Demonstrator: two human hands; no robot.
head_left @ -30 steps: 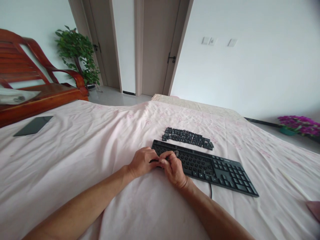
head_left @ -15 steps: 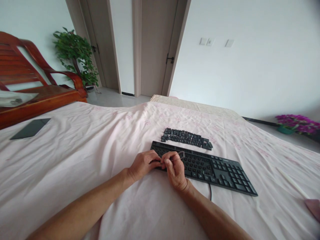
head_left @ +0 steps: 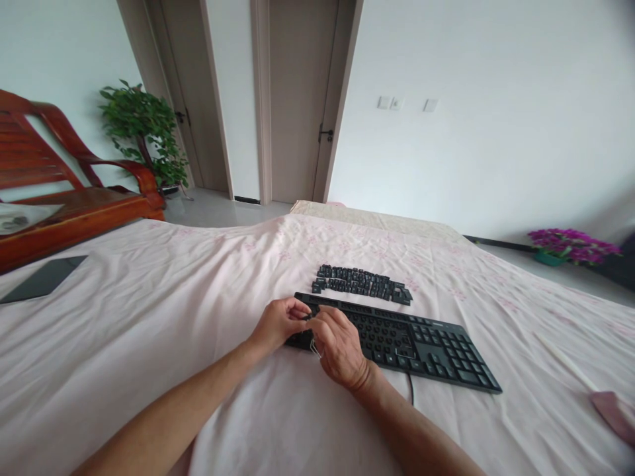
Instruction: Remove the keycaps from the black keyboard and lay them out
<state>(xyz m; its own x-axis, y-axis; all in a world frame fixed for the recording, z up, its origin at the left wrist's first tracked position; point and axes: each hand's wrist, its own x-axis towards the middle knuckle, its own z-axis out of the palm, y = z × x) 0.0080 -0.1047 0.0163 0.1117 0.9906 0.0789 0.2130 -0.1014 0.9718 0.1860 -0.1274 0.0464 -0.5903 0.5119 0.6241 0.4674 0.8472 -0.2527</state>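
A black keyboard (head_left: pixel 430 352) lies on the pink bedsheet, many of its keycaps off on the left and middle part. My left hand (head_left: pixel 276 325) is over its left end, thumb and fingers pinched together; what is between them is too small to make out. Right beside it, my right hand (head_left: pixel 340 345) is closed round a wire keycap puller (head_left: pixel 315 346), whose thin metal loop sticks out below the fingers. The fingertips of both hands meet or nearly meet. Behind the keyboard, loose black keycaps (head_left: pixel 360 283) lie in rows on the sheet.
A dark flat panel (head_left: pixel 44 277) lies at the left edge of the bedsheet (head_left: pixel 223 403). On the right is a pale stick with a pink end (head_left: pixel 610 410). The keyboard's cable (head_left: pixel 411 389) runs toward me. A wooden bench (head_left: pixel 79 198) stands at far left.
My right hand has turned over, so the wire loop now points down toward me instead of up and right. The fingers of my left hand have lifted slightly. The view has shifted a little.
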